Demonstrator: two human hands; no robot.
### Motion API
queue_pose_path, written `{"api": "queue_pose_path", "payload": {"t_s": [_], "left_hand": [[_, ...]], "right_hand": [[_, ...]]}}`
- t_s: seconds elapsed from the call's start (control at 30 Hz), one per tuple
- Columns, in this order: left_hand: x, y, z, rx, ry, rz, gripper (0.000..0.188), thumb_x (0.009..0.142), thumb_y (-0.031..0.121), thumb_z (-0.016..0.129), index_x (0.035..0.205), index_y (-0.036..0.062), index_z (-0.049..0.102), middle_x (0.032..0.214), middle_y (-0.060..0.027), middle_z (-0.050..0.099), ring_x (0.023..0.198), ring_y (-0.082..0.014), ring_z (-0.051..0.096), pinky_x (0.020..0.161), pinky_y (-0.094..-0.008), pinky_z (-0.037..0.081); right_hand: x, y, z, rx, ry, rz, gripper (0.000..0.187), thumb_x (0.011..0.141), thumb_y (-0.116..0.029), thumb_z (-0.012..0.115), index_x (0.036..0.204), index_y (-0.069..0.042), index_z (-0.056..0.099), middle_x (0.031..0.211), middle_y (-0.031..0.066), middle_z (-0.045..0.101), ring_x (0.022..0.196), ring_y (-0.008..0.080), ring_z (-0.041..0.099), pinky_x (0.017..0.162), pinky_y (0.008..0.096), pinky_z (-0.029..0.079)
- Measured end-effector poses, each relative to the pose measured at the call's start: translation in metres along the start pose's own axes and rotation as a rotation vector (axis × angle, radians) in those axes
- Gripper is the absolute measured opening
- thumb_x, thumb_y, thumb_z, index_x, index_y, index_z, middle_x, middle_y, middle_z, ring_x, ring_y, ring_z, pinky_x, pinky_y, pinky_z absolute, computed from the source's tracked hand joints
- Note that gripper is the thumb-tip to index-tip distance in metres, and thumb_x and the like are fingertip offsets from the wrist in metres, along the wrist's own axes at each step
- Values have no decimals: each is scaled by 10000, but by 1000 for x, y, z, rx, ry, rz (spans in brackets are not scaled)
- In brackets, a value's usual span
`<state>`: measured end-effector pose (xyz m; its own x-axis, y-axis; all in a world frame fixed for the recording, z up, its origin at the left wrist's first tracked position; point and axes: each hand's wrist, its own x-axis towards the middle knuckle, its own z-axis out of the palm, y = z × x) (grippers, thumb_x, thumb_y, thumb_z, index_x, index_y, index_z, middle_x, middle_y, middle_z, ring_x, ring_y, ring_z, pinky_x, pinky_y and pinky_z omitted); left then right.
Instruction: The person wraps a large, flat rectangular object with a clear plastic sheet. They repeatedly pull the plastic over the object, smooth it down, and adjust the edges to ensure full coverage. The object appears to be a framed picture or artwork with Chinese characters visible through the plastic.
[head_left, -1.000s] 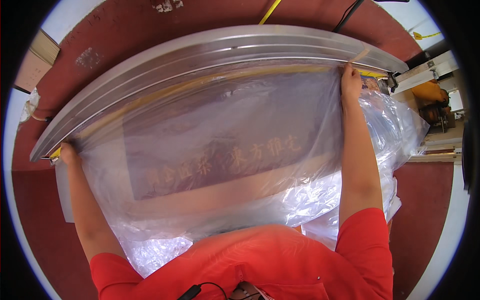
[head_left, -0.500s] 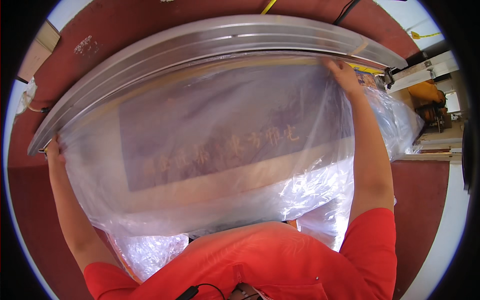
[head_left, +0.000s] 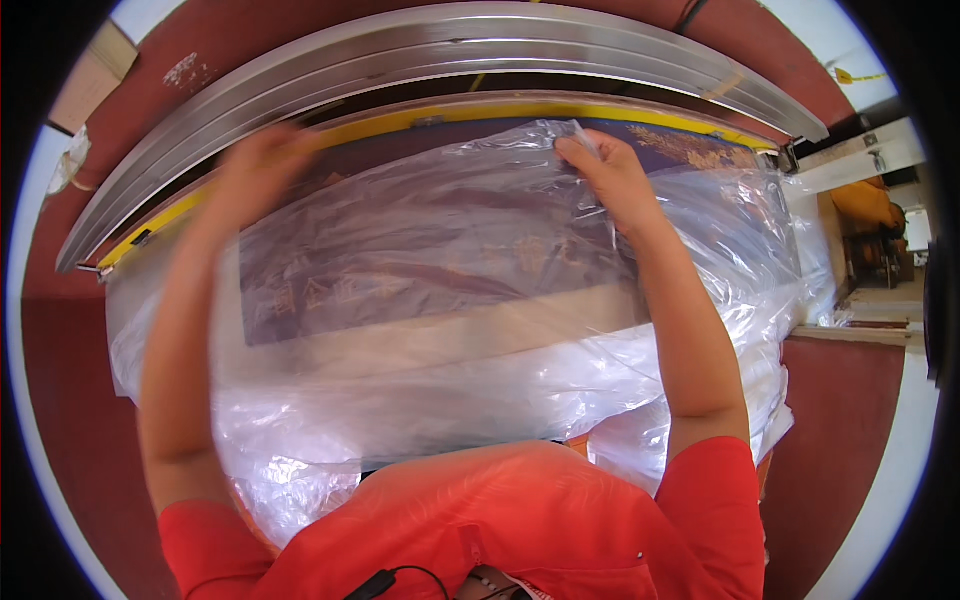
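1. Clear plastic sheet [head_left: 430, 245] lies, wrinkled, over a dark panel [head_left: 665, 140] with gold markings, below a yellow strip [head_left: 540, 110].
2. Right hand [head_left: 612, 175] pinches the sheet's upper edge between thumb and fingers.
3. Left hand [head_left: 262, 180] is motion-blurred near the strip's left portion — grip cannot be determined.
4. Grey metal beam [head_left: 460, 48] spans beyond the strip — apart from both hands.

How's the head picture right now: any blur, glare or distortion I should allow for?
Head view: the left hand is motion-blurred, its grip unreadable, while the right hand is fairly sharp; head view: white glare on the clear plastic sheet, strongest low and right; head view: the metal beam looks bowed, likely fisheye bending, and the corners go black.
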<state>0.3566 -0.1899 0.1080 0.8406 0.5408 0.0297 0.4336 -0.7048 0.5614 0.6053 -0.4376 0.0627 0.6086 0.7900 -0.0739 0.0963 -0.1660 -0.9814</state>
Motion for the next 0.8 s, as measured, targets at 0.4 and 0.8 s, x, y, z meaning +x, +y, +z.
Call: {"api": "queue_pose_path", "payload": {"t_s": [0.4,0.8], "left_hand": [[-112,-73,-6,-259,-83,-248,170,767,129,508,619,85,435,600,63,329,569,-35,312,491,-201,270],[-261,-200,-85,69,349,-494,217,809,134,510,650,59,382,587,64,279,548,-37,236,474,-205,210]], "right_hand": [[-58,4,-79,-1266,304,-393,470,674,-415,591,969,-60,504,950,125,505,902,270,475,796,361,363],[-50,2,35,-1302,69,-487,645,754,-512,439,1204,-57,354,1273,73,327,1206,233,244,981,410,156]]}}
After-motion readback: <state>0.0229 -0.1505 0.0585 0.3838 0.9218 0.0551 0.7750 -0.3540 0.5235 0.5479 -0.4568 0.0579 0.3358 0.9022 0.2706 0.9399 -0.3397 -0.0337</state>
